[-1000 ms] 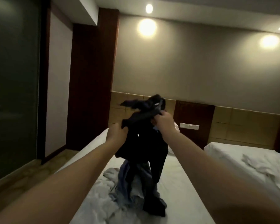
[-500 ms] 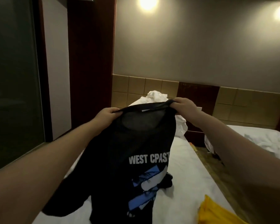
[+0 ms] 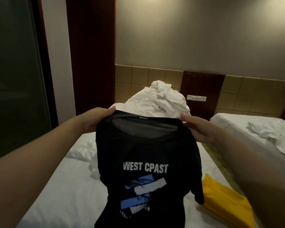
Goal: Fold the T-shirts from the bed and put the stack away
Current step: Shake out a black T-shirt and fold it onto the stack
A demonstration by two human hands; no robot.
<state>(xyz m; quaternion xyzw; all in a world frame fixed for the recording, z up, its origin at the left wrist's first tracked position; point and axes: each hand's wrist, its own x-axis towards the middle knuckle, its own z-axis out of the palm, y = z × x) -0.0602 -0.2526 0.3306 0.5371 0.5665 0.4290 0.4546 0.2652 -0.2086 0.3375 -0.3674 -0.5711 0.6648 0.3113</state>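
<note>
A black T-shirt (image 3: 146, 153) hangs upright in the air above the bed (image 3: 64, 186), front toward the camera, showing the white lettering "WEST CPAST" over a blue and white graphic. Its lower hem drops out of view at the bottom edge. The left hand (image 3: 95, 119) grips the shirt at one shoulder beside the collar, fingers curled round the fabric edge. The right hand (image 3: 197, 129) pinches the other shoulder between thumb and fingers, the fingers lying fairly straight along the cloth. The collar stretches flat between the two hands. On the white sheet just right of the shirt lies a yellow garment (image 3: 224, 204), near the mattress edge. Behind the shirt, at the head of the bed, sits a crumpled heap of white bedding (image 3: 158, 101) against the tan padded headboard (image 3: 138, 79). A wall switch plate (image 3: 196, 98) is mounted beside it, and a second bed (image 3: 253, 125) with rumpled white linen stands to the right.
</note>
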